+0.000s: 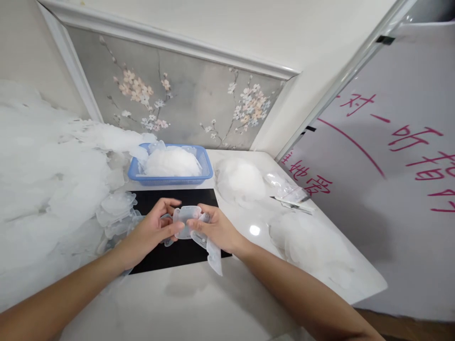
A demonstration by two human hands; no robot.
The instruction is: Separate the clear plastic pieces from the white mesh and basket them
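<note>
Over a black mat [167, 260] my two hands hold a flat, translucent plastic piece [186, 215] with rounded lobes at its edge. My left hand [154, 229] pinches its left side between thumb and fingers. My right hand [216, 227] is closed on its right side and on several more translucent plastic pieces [214, 258], which hang below the palm. Beneath my left hand, more such pieces lie on the mat's left part. Their exact kind I cannot make out.
A large heap of translucent pieces [46, 189] fills the left. Behind the mat stands a blue basket [170, 180] with white pieces in it. To the right are a white pile [241, 180], a clear bag [284, 187], a pen-like item [293, 205] and another pile [320, 246]. A whiteboard [401, 227] borders the table.
</note>
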